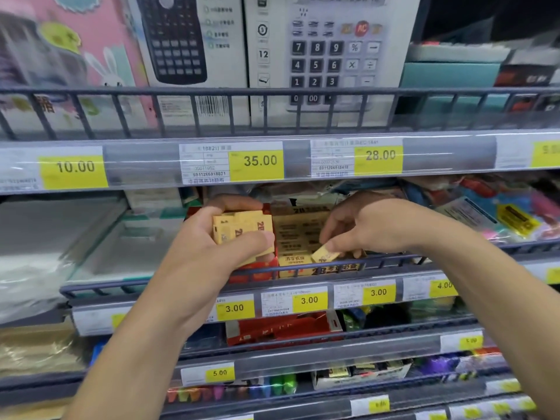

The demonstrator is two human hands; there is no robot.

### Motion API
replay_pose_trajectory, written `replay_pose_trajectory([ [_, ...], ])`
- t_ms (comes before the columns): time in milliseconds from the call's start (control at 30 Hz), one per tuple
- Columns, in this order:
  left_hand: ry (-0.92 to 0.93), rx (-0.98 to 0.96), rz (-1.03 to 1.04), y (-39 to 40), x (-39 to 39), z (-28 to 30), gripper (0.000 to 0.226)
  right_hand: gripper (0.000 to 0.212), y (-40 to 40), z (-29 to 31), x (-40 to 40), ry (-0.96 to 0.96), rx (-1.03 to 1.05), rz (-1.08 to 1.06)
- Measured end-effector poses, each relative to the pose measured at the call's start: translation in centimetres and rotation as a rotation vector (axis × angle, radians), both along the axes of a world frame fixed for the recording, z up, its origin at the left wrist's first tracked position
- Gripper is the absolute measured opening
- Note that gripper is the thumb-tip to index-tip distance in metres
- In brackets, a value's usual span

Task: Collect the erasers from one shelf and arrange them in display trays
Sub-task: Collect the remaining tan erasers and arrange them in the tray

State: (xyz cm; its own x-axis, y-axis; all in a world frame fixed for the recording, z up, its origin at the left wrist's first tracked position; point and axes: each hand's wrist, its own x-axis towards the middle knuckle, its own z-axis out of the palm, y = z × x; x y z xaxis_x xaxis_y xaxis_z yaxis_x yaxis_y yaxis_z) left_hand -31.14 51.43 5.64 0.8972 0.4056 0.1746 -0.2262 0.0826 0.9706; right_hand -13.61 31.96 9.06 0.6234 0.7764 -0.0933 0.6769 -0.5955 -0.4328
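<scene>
Tan erasers point(242, 230) (red print), yellow price tags point(256, 161).

At mid-frame a grey wire-fronted shelf point(303, 269) carries a red display box point(257, 269) beside a yellow display box point(298, 234), with coloured packets point(500, 213) at right.

Grey wire-fronted store shelves point(272, 92) carry yellow price tags point(256, 160); boxed calculators point(327, 50) stand above, perhaps dimly lit.

left hand point(212, 237): bare, no ring or glove | right hand point(372, 228): bare, no ring | forearms: both uncovered, no sleeve, watch or band in view
</scene>
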Motion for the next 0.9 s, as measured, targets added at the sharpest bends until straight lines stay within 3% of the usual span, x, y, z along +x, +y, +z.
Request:
replay_pose_trajectory([
  [167,-0.004,0.013,-0.019,0.5,0.2,0.0,0.047,0.005,1.0,-0.4,0.6,0.051,-0.034,-0.053],
  [367,-0.012,0.029,-0.030,0.7,0.3,-0.1,0.046,0.008,1.3,0.0,0.9,0.004,-0.126,-0.106],
  [633,-0.007,0.057,-0.022,0.8,0.3,-0.1,0.045,0.007,1.4,0.7,1.0,0.256,-0.099,-0.100],
  [900,-0.002,0.057,-0.020,1.1,0.3,-0.3,0.046,0.009,2.2,1.1,1.0,0.335,-0.183,-0.101],
])
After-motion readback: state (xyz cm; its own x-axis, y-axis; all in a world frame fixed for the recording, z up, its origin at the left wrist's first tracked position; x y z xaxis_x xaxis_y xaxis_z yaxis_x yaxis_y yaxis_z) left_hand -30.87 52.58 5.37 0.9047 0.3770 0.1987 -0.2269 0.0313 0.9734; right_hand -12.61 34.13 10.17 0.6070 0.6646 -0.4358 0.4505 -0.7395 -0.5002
